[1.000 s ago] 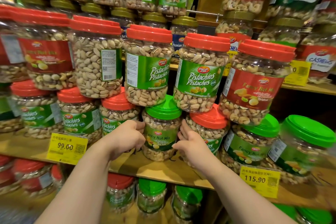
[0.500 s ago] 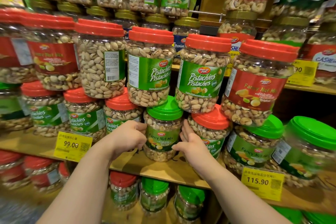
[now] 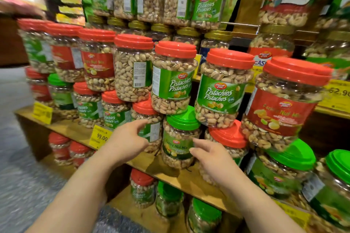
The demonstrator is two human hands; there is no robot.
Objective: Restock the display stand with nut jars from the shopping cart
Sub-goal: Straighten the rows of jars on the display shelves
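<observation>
A green-lidded Fancy Nut Mix jar (image 3: pixel 179 143) stands on the wooden shelf (image 3: pixel 162 173) under two big red-lidded Pistachios jars (image 3: pixel 173 81). My left hand (image 3: pixel 126 139) hovers just left of it with fingers relaxed, in front of a red-lidded jar (image 3: pixel 146 111). To the right of the green-lidded jar my right hand (image 3: pixel 210 154) is held with loose fingers, off the jar and holding nothing. The shopping cart is out of view.
The stand is packed with stacked nut jars: red-lidded Fancy Nut Mix (image 3: pixel 284 108) on the right, green-lidded jars (image 3: pixel 278 172) lower right, more on the lower shelf (image 3: pixel 144 189). Yellow price tags (image 3: pixel 101 136) hang on the shelf edge. Grey floor (image 3: pixel 17 157) lies left.
Both hands have let go of the green-lidded jar and drawn back a little from it. The view has swung to the left and is partly blurred.
</observation>
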